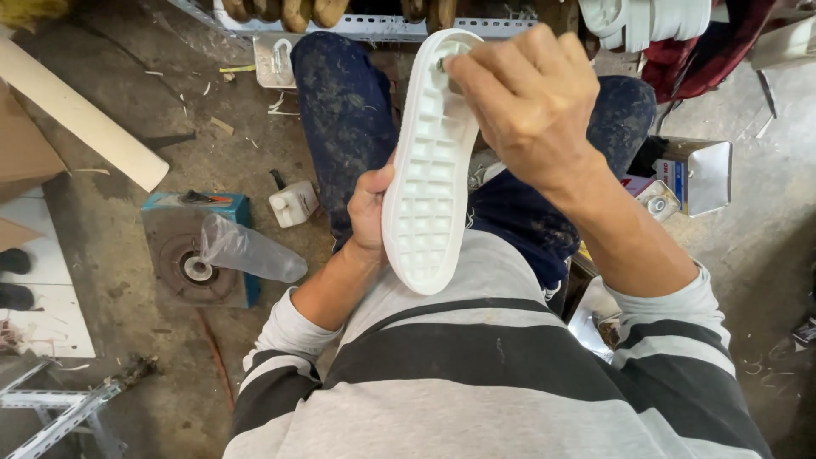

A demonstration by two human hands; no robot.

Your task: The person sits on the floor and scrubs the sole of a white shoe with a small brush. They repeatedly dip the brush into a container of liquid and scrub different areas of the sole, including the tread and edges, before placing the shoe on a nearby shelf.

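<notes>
White rubber shoe sole [429,161], upright over the lap: left hand [367,212] gripping its edge, right hand [527,98] fingers pinching together at its top rim.

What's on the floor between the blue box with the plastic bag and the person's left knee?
A small white plastic bottle with a dark cap stands on the concrete between the blue box and the left knee, seen in the head view.
</notes>
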